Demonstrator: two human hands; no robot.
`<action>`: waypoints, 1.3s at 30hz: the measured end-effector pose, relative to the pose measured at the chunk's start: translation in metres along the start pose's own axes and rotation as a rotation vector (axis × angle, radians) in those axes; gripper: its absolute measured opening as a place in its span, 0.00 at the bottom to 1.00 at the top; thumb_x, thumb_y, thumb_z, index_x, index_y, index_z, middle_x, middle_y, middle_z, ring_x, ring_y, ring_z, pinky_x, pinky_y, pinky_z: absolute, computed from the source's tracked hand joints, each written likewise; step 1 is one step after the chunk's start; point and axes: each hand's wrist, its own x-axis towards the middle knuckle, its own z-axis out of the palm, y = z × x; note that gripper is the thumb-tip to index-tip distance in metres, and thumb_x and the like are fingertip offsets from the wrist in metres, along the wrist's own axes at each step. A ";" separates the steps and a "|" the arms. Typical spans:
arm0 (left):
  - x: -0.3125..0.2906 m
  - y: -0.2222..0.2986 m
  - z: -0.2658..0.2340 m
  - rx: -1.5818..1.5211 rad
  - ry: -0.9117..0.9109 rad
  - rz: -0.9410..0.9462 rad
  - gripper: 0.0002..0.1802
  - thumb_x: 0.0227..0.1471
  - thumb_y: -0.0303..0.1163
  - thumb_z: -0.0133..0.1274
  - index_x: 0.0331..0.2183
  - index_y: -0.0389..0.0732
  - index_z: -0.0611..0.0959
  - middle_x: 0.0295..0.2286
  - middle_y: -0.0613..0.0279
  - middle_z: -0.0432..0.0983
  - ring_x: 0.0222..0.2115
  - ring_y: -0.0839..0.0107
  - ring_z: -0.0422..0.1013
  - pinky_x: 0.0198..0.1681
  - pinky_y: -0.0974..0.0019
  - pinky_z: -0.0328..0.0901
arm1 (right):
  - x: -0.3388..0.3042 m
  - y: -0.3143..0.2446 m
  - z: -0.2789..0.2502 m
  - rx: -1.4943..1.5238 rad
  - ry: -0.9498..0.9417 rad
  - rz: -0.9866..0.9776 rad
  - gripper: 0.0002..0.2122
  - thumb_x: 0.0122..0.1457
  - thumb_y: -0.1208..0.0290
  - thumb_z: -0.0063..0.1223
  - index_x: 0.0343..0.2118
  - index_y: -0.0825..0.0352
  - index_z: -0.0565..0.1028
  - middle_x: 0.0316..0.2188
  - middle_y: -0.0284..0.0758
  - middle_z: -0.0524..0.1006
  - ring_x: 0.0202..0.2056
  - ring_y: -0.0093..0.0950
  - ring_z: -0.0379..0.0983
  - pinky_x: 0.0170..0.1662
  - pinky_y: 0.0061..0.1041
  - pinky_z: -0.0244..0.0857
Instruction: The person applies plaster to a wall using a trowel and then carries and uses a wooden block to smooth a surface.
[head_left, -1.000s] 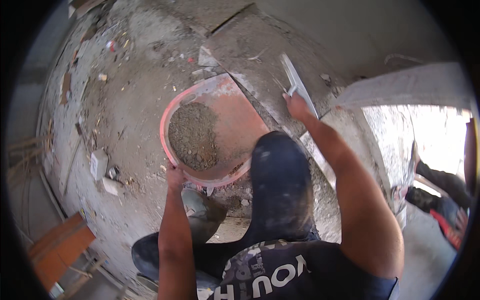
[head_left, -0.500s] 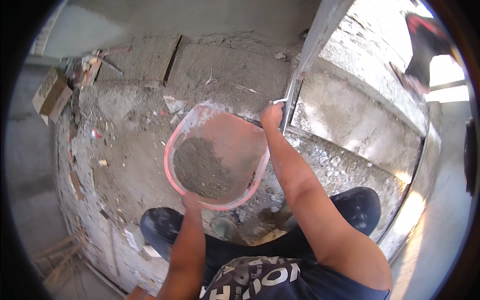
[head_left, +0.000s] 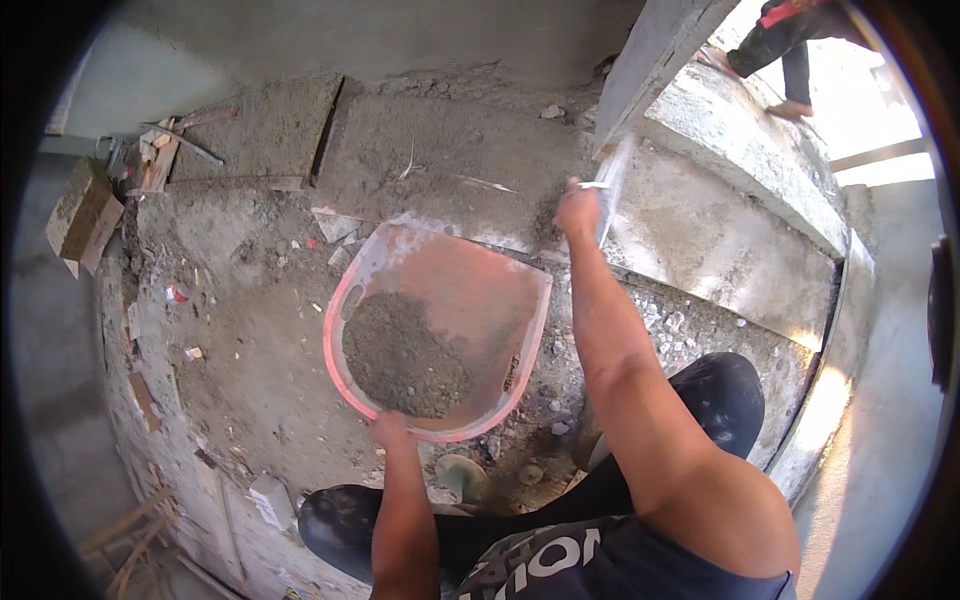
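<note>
My left hand [head_left: 392, 432] grips the near rim of a pink plastic pan [head_left: 520, 300] that holds a heap of grey mortar [head_left: 402, 355] above the dusty floor. My right hand [head_left: 578, 212] reaches forward and is closed on the handle of a steel trowel [head_left: 612, 188], whose blade lies against the edge of a grey concrete wall [head_left: 720, 215]. The pan sits to the left of that arm, tilted toward me. My dark-trousered knees [head_left: 725, 395] show at the bottom.
A rough concrete ledge [head_left: 740, 160] and an upright plank [head_left: 660, 50] stand at the right. Another person's legs [head_left: 790, 45] are at the top right. Rubble, wood scraps [head_left: 155, 160] and a cardboard piece [head_left: 82, 215] litter the left floor. Stones [head_left: 660, 320] lie by the wall.
My view has swung so the wall now fills the right side. The pan stays in my left hand while my right hand with the trowel has moved up against the wall's edge.
</note>
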 end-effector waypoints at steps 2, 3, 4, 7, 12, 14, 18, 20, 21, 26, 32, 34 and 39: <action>0.009 0.008 0.022 -1.150 0.000 -0.322 0.13 0.48 0.36 0.56 0.37 0.44 0.85 0.39 0.58 0.81 0.42 0.62 0.77 0.42 0.58 0.72 | -0.013 0.007 0.016 -0.278 0.141 -0.108 0.19 0.65 0.58 0.44 0.42 0.74 0.70 0.38 0.59 0.77 0.45 0.57 0.72 0.48 0.49 0.64; 0.013 -0.015 0.040 -1.233 0.061 -0.319 0.14 0.48 0.36 0.56 0.38 0.45 0.85 0.39 0.59 0.80 0.42 0.62 0.76 0.42 0.58 0.71 | -0.034 0.005 0.035 -0.256 0.149 -0.102 0.19 0.65 0.58 0.44 0.42 0.74 0.70 0.39 0.59 0.76 0.45 0.57 0.72 0.49 0.49 0.64; 0.016 -0.042 0.053 -1.312 0.133 -0.311 0.15 0.48 0.37 0.56 0.39 0.45 0.84 0.39 0.59 0.80 0.42 0.61 0.76 0.43 0.58 0.71 | -0.054 0.000 0.054 -0.222 0.148 -0.091 0.19 0.65 0.58 0.44 0.43 0.74 0.70 0.39 0.60 0.76 0.45 0.57 0.72 0.49 0.49 0.64; -0.022 0.048 -0.036 -2.070 -0.043 -0.692 0.21 0.48 0.38 0.56 0.46 0.45 0.79 0.41 0.61 0.77 0.41 0.58 0.75 0.44 0.54 0.70 | -0.015 0.039 0.023 -0.189 0.330 -0.023 0.21 0.65 0.57 0.45 0.45 0.76 0.67 0.40 0.60 0.76 0.45 0.58 0.72 0.49 0.49 0.63; -0.040 0.043 -0.069 -2.043 -0.036 -0.698 0.27 0.48 0.33 0.53 0.53 0.44 0.72 0.44 0.60 0.73 0.42 0.56 0.72 0.47 0.48 0.68 | 0.014 0.034 0.031 -0.257 0.339 -0.155 0.21 0.64 0.56 0.47 0.39 0.76 0.71 0.37 0.61 0.77 0.43 0.57 0.73 0.47 0.49 0.66; -0.041 0.033 -0.069 -1.944 0.002 -0.690 0.29 0.48 0.29 0.52 0.54 0.44 0.71 0.45 0.58 0.71 0.43 0.55 0.71 0.48 0.45 0.67 | -0.001 0.030 0.039 -0.317 0.204 -0.207 0.22 0.62 0.55 0.49 0.37 0.76 0.74 0.35 0.61 0.76 0.43 0.57 0.73 0.46 0.48 0.66; -0.050 0.051 -0.093 -2.051 -0.019 -0.702 0.32 0.46 0.22 0.47 0.56 0.42 0.68 0.45 0.52 0.70 0.44 0.54 0.70 0.50 0.42 0.66 | -0.014 0.040 0.010 -0.426 0.024 -0.340 0.23 0.60 0.53 0.49 0.37 0.75 0.75 0.34 0.61 0.76 0.41 0.58 0.73 0.45 0.48 0.67; -0.049 0.051 -0.102 -2.084 -0.077 -0.716 0.31 0.47 0.22 0.47 0.55 0.41 0.68 0.46 0.52 0.69 0.44 0.53 0.70 0.50 0.42 0.65 | -0.028 0.050 0.004 -0.515 -0.145 -0.423 0.23 0.60 0.53 0.49 0.35 0.76 0.75 0.33 0.61 0.76 0.40 0.58 0.73 0.44 0.49 0.68; -0.048 0.052 -0.102 -2.102 -0.107 -0.727 0.30 0.47 0.22 0.46 0.55 0.41 0.68 0.46 0.51 0.69 0.44 0.52 0.69 0.49 0.42 0.65 | -0.034 0.055 0.002 -0.554 -0.186 -0.451 0.23 0.60 0.53 0.48 0.35 0.77 0.75 0.31 0.61 0.76 0.39 0.58 0.74 0.44 0.49 0.68; -0.042 0.042 -0.090 -2.041 -0.032 -0.849 0.22 0.50 0.23 0.47 0.49 0.40 0.72 0.40 0.57 0.72 0.43 0.58 0.70 0.48 0.46 0.66 | -0.054 0.064 -0.004 -0.749 -0.405 -0.751 0.23 0.61 0.54 0.46 0.31 0.77 0.75 0.26 0.61 0.75 0.34 0.58 0.74 0.42 0.49 0.69; -0.018 0.049 -0.037 -2.035 0.037 -0.577 0.14 0.48 0.24 0.49 0.41 0.40 0.74 0.30 0.59 0.71 0.31 0.62 0.71 0.33 0.52 0.66 | 0.055 0.039 0.038 -0.236 0.463 -0.151 0.23 0.63 0.53 0.46 0.27 0.75 0.73 0.24 0.57 0.76 0.31 0.54 0.77 0.35 0.48 0.71; -0.015 0.066 -0.038 -2.049 0.140 -0.512 0.12 0.47 0.24 0.49 0.38 0.41 0.73 0.27 0.59 0.69 0.27 0.62 0.70 0.29 0.54 0.66 | 0.068 0.034 0.040 -0.310 0.481 -0.191 0.24 0.63 0.52 0.46 0.28 0.75 0.73 0.24 0.58 0.76 0.31 0.54 0.76 0.36 0.48 0.71; -0.028 0.042 -0.032 -2.002 0.167 -0.669 0.12 0.46 0.24 0.48 0.36 0.42 0.73 0.26 0.62 0.67 0.25 0.64 0.69 0.27 0.56 0.65 | -0.017 0.060 0.053 -0.783 -0.132 -0.632 0.27 0.63 0.48 0.43 0.35 0.75 0.74 0.28 0.59 0.77 0.35 0.56 0.76 0.39 0.50 0.70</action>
